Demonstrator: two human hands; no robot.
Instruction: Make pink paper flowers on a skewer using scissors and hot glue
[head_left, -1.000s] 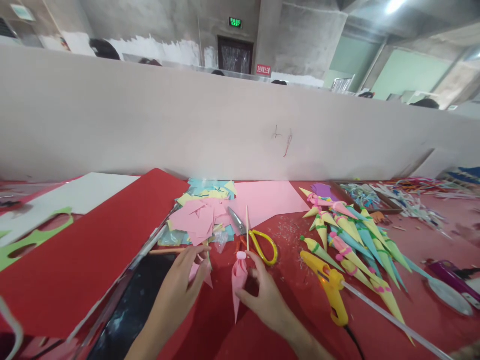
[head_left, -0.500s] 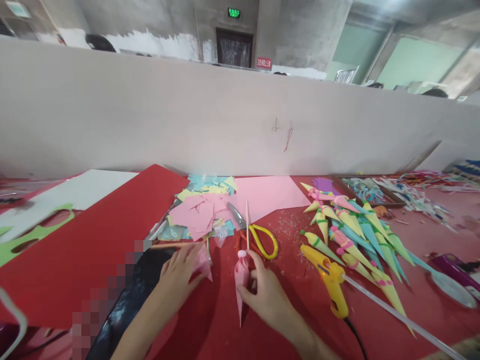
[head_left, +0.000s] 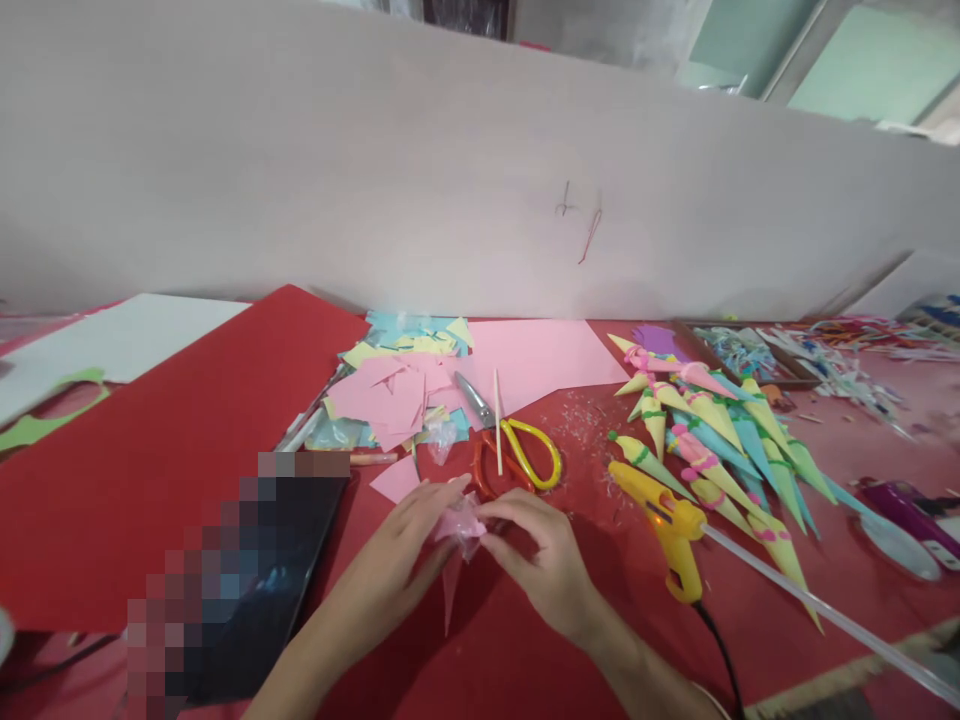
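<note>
In the head view, my left hand [head_left: 397, 565] and my right hand [head_left: 551, 565] meet at the middle, both closed on a small clear plastic bag [head_left: 466, 545] with pink pieces inside. A pink paper cone [head_left: 449, 595] points toward me just below the bag; its upper end is hidden by my fingers and the bag. Beyond my hands lie scissors [head_left: 534, 455] with one yellow and one red handle, a thin pale stick [head_left: 498, 420] resting across them. A pink paper piece [head_left: 395, 482] is by my left fingertips.
Cut paper pieces [head_left: 386, 395] are heaped behind. At right lie a yellow glue gun [head_left: 671, 525] with a long clear glue stick [head_left: 817, 610] and a pile of finished paper cones [head_left: 712, 430]. A dark flat device [head_left: 277, 580] sits left, beside red card [head_left: 187, 470]. A pale partition [head_left: 337, 180] closes the back.
My right hand has left the pink cone's side and joined my left at the plastic bag. My left hand has moved right, bringing the bag over the cone. The view has tilted down.
</note>
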